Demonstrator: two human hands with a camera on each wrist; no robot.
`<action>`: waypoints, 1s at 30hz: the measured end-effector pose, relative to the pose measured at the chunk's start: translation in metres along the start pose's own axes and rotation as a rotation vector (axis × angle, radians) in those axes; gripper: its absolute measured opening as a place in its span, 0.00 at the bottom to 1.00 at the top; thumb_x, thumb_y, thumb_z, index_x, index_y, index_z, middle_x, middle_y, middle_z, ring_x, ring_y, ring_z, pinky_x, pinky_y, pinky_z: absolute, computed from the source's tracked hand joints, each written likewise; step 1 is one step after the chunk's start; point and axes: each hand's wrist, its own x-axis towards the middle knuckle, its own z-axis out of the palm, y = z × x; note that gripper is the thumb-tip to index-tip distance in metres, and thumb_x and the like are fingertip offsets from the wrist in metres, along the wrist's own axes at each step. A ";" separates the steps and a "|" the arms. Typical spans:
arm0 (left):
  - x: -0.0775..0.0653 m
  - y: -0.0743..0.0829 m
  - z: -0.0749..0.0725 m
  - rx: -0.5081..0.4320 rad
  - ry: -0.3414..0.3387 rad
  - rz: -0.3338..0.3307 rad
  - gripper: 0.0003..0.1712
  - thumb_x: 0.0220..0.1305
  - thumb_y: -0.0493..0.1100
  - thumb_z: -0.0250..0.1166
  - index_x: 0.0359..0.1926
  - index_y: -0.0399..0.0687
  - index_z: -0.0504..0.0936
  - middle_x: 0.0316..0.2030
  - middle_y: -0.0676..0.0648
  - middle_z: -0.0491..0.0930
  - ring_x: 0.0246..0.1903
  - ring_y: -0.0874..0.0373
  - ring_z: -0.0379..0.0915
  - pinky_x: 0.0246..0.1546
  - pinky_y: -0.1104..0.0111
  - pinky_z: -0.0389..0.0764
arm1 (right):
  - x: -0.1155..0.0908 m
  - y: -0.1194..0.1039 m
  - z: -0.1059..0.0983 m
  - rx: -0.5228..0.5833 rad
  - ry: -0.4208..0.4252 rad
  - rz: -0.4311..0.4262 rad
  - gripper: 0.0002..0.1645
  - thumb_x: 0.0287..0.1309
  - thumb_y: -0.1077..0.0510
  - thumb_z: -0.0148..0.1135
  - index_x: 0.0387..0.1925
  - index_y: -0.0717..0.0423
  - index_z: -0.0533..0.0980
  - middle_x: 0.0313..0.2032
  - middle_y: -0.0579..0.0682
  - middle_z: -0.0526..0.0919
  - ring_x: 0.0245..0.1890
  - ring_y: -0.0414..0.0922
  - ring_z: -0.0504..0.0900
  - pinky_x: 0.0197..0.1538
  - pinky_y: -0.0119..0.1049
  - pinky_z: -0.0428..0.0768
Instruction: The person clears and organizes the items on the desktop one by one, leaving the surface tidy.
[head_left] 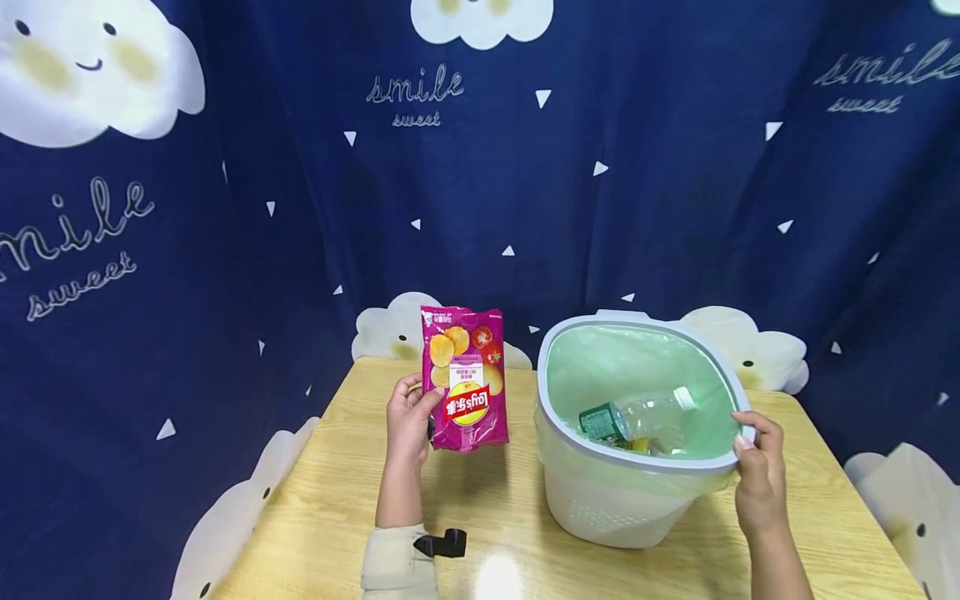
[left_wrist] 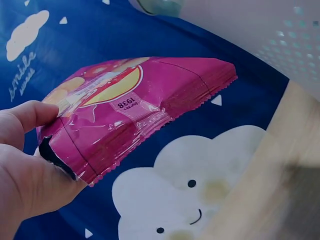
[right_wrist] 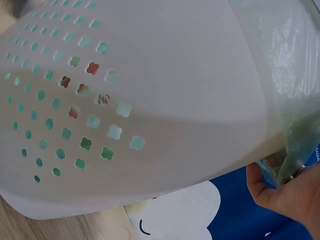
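My left hand (head_left: 408, 421) pinches a magenta Lay's chip bag (head_left: 467, 375) by its side edge, thumb on the printed front. The bag hangs over the table, upside down, left of the bin. In the left wrist view a torn opening shows at the bag's corner, close to the thumb of the left hand (left_wrist: 25, 155). A white trash bin (head_left: 615, 504) with a pale green liner (head_left: 600, 358) tilts toward me. My right hand (head_left: 763, 467) grips its rim at the right side. Inside the bin lies a clear plastic bottle (head_left: 652, 414) with a green label and white cap.
The wooden table (head_left: 315, 508) carries the bin. A dark blue curtain (head_left: 465, 183) with white clouds hangs behind and at both sides. A black strap (head_left: 442, 543) is on the left sleeve. Some yellowish litter (head_left: 641, 446) lies under the bottle.
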 end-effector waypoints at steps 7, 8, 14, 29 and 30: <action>0.005 0.014 0.010 -0.017 -0.033 0.018 0.17 0.54 0.27 0.61 0.46 0.39 0.70 0.38 0.42 0.76 0.37 0.51 0.76 0.37 0.60 0.79 | 0.001 0.001 0.000 0.023 0.007 -0.011 0.20 0.57 0.67 0.36 0.49 0.60 0.68 0.46 0.54 0.67 0.38 0.43 0.69 0.38 0.24 0.70; 0.005 0.016 0.010 -0.016 -0.035 0.020 0.17 0.54 0.27 0.61 0.45 0.39 0.70 0.37 0.42 0.76 0.37 0.51 0.76 0.37 0.60 0.79 | 0.001 0.001 0.000 0.028 0.004 -0.012 0.20 0.57 0.67 0.36 0.49 0.61 0.68 0.45 0.54 0.67 0.38 0.43 0.69 0.38 0.24 0.70; 0.007 0.023 0.015 -0.019 -0.047 0.050 0.16 0.54 0.27 0.61 0.44 0.39 0.70 0.35 0.43 0.75 0.36 0.52 0.75 0.37 0.62 0.79 | 0.001 0.003 -0.001 0.036 0.005 -0.011 0.20 0.57 0.67 0.36 0.49 0.60 0.68 0.44 0.54 0.67 0.36 0.43 0.70 0.36 0.25 0.70; 0.015 0.050 0.032 0.008 -0.149 0.195 0.16 0.55 0.28 0.59 0.46 0.38 0.71 0.33 0.44 0.75 0.35 0.55 0.74 0.35 0.66 0.79 | 0.001 0.004 -0.001 0.040 0.016 -0.023 0.20 0.56 0.67 0.37 0.48 0.60 0.69 0.44 0.54 0.67 0.37 0.43 0.69 0.37 0.25 0.69; 0.015 0.051 0.033 0.004 -0.154 0.202 0.16 0.55 0.27 0.59 0.46 0.38 0.71 0.33 0.44 0.75 0.35 0.55 0.74 0.35 0.66 0.79 | 0.001 0.003 -0.001 0.039 0.015 -0.023 0.20 0.56 0.67 0.37 0.48 0.60 0.69 0.44 0.54 0.67 0.37 0.44 0.69 0.38 0.25 0.69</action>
